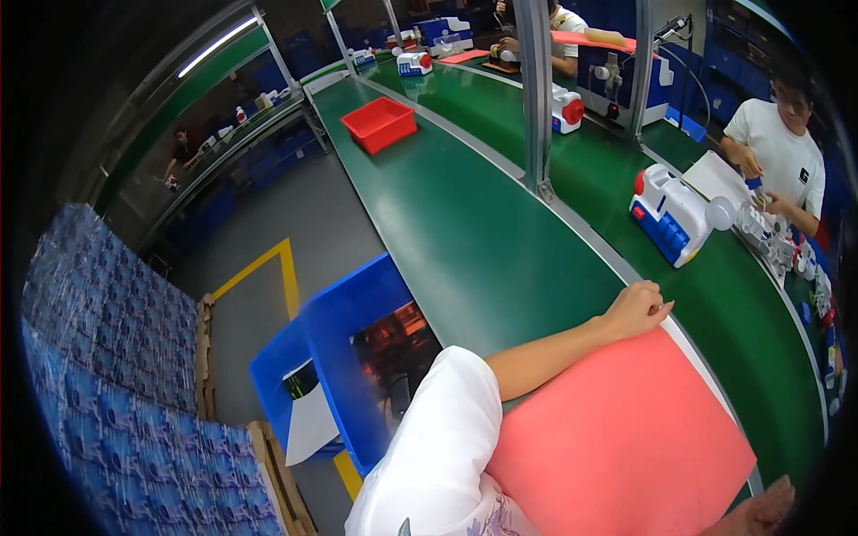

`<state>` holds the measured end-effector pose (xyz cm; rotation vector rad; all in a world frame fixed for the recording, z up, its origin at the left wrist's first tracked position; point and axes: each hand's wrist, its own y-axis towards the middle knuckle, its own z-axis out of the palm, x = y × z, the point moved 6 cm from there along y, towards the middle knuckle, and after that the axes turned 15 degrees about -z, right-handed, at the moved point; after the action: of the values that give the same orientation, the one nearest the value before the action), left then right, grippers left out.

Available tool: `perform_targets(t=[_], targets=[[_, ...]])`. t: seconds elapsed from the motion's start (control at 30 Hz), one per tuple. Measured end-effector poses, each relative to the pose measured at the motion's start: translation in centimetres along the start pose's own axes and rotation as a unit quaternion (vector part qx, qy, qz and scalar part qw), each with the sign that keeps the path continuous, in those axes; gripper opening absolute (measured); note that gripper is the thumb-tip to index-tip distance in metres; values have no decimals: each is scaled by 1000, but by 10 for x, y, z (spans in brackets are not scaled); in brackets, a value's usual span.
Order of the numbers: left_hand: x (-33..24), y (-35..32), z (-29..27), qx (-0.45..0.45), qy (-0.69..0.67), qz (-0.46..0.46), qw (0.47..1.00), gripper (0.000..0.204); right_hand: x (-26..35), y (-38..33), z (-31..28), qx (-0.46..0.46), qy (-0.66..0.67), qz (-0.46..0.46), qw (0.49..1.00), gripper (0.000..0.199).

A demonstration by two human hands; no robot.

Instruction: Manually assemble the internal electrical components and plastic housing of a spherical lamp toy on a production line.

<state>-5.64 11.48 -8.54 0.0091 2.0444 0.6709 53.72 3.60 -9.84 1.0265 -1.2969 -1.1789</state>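
My left hand (636, 310) rests at the far edge of a pink mat (626, 429), beside the metal rail of the green conveyor. Its fingers are curled in, and nothing shows in them. At the lower right rim, my right hand (764, 511) lies beyond the mat's near right corner. It is dim and partly cut off, with its fingers apart and no object visible in it. On the conveyor (590, 183) past my left hand stands a white plastic toy-like machine (672, 214) with a blue base, a red knob and a pale round disc.
A red bin (379, 123) sits on the green bench (474, 241). Blue crates (335, 357) stand below its left edge. Wrapped stacks of blue cartons (116, 357) fill the left. A metal post (537, 98) rises by the conveyor. Across it, a co-worker (778, 152) handles small parts.
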Motion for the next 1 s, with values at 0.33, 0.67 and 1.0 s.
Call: perform_targets(t=[0.33,0.67,1.0], targets=[[28,24,-38,86,35,-58,994,36,153,35,435,436,240,359,789,20],[-53,35,-154,-270,-52,-25,961,22,140,164,560,579,-144,252,762,21],[-49,-55,-38,-951,138,181,-211,25,77,212,637,581,-275,326,693,33]])
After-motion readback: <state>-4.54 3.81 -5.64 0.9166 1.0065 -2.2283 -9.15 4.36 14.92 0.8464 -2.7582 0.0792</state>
